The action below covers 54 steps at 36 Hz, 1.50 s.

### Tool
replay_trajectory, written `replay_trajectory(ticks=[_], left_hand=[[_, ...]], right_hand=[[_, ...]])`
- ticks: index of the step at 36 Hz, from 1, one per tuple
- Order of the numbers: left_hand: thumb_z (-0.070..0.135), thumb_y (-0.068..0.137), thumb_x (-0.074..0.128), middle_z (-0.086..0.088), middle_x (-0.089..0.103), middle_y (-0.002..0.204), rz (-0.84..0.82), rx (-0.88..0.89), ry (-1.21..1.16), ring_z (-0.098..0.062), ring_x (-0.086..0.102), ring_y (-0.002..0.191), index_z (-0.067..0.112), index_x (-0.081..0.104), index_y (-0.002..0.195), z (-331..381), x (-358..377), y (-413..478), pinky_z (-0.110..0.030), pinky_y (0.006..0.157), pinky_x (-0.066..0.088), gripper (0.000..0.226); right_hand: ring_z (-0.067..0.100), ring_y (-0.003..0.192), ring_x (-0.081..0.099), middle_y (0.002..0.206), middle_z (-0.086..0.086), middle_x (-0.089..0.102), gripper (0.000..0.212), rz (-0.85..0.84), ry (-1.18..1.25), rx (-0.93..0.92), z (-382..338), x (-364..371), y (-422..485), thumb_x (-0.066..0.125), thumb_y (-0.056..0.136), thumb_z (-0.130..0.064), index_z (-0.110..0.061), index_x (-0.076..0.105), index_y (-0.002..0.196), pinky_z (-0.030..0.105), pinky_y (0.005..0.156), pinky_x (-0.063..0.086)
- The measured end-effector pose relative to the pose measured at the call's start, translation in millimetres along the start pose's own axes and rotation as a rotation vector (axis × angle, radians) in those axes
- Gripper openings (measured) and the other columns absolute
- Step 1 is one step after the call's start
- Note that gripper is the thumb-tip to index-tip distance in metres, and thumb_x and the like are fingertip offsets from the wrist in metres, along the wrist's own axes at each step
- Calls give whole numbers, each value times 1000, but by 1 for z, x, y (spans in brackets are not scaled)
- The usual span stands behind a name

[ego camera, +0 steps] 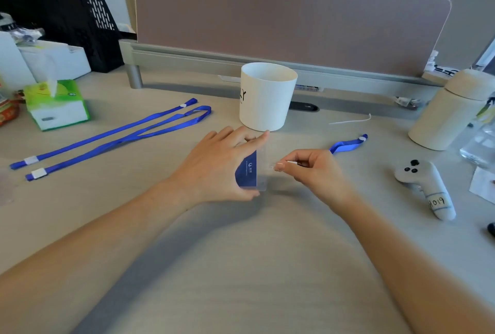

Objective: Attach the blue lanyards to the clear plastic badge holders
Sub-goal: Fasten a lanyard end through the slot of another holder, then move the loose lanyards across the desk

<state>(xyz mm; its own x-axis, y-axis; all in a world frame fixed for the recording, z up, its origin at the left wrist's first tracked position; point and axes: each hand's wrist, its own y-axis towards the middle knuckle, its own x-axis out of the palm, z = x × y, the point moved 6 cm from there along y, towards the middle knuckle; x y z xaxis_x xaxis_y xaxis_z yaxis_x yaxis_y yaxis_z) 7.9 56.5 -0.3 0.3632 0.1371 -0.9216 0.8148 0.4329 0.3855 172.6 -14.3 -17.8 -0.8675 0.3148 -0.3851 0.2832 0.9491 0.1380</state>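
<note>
Badge holder (261, 173) half-hidden between hands (217, 165), clear edges barely discernible.

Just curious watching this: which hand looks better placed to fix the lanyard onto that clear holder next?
Probably the right hand: it pinches the lanyard end at the badge holder edge, while the left hand steadies the holder.

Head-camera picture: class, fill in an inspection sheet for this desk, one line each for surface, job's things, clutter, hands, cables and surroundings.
Surface: pale grey desk, bare near the person.
Job's things: clear badge holder with a blue card inside; two blue lanyards lying at left; a third lanyard trailing behind the right hand.
Clutter: white cup, tissue pack, cream flask, grey controller.
Hands: left hand grips the holder; right hand pinches a small white piece at its edge.
Cables: thin white string.
Surroundings: brown desk divider, black crate.
</note>
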Motion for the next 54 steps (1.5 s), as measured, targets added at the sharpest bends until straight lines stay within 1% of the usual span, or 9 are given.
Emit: replay_trajectory(ticks=[4, 8, 11, 19, 30, 33, 37, 45, 54], left_hand=[[74, 65, 67, 16, 44, 129, -7, -22, -52, -11, 44, 111, 32, 26, 153, -7, -8, -11, -30, 95, 40, 105], [70, 62, 74, 18, 47, 133, 10, -120, -173, -6, 43, 121, 35, 32, 149, -24, -21, -27, -28, 104, 38, 103], [65, 59, 80, 21, 50, 133, 36, -197, -243, -2, 46, 120, 35, 44, 140, -38, -30, -42, -27, 103, 41, 93], [55, 60, 85, 21, 50, 132, -69, -333, -237, 1, 42, 120, 32, 52, 136, -76, -39, -92, -18, 100, 32, 86], [78, 49, 74, 20, 50, 129, -135, -644, -201, -7, 42, 119, 43, 51, 131, -154, -77, -201, -25, 98, 35, 92], [93, 36, 61, 18, 49, 123, -125, -724, -191, -9, 42, 117, 51, 48, 122, -171, -88, -233, -27, 98, 35, 97], [69, 52, 79, 7, 54, 136, -106, -799, -124, -16, 45, 125, 33, 56, 132, -186, -99, -264, -28, 102, 34, 91], [80, 42, 59, 4, 52, 140, -110, -886, -106, -20, 42, 132, 28, 53, 137, -199, -108, -291, -33, 109, 32, 108], [84, 44, 57, 6, 48, 144, -116, -932, -104, -20, 37, 133, 35, 50, 139, -208, -90, -287, -37, 112, 31, 107]], right_hand=[[-3, 55, 51, 60, -15, 66, 10, -81, -75, -27, -10, 3, 2, 73, 85, -23, -20, 74, 76, 11, 59, 38], [6, 47, 35, 45, -12, 45, 13, -113, -134, -17, -13, -6, 3, 72, 86, -25, -19, 71, 75, 17, 49, 27], [13, 51, 31, 49, -5, 40, 17, -124, -197, -9, -11, -16, 6, 70, 87, -26, -19, 72, 71, 24, 50, 26], [7, 44, 28, 45, -10, 36, 33, -180, -466, -25, -1, -5, 23, 59, 94, -36, -17, 69, 69, 19, 47, 26], [4, 45, 38, 44, -11, 43, 42, -306, -577, -123, -24, 65, 59, 61, 90, -45, -15, 60, 61, 22, 53, 31], [6, 46, 35, 52, -5, 42, 44, -329, -549, -129, -28, 80, 71, 64, 88, -44, -11, 57, 60, 23, 52, 29], [14, 54, 32, 60, 1, 40, 46, -362, -489, -109, -29, 97, 86, 63, 89, -45, -10, 54, 61, 27, 53, 27], [21, 75, 48, 78, 7, 57, 37, -386, -492, -160, -38, 131, 124, 46, 100, -23, -18, 61, 67, 32, 71, 37], [21, 86, 57, 92, 2, 65, 20, -276, -946, -265, -32, 162, 175, 47, 97, -30, -23, 60, 84, 33, 68, 39]])
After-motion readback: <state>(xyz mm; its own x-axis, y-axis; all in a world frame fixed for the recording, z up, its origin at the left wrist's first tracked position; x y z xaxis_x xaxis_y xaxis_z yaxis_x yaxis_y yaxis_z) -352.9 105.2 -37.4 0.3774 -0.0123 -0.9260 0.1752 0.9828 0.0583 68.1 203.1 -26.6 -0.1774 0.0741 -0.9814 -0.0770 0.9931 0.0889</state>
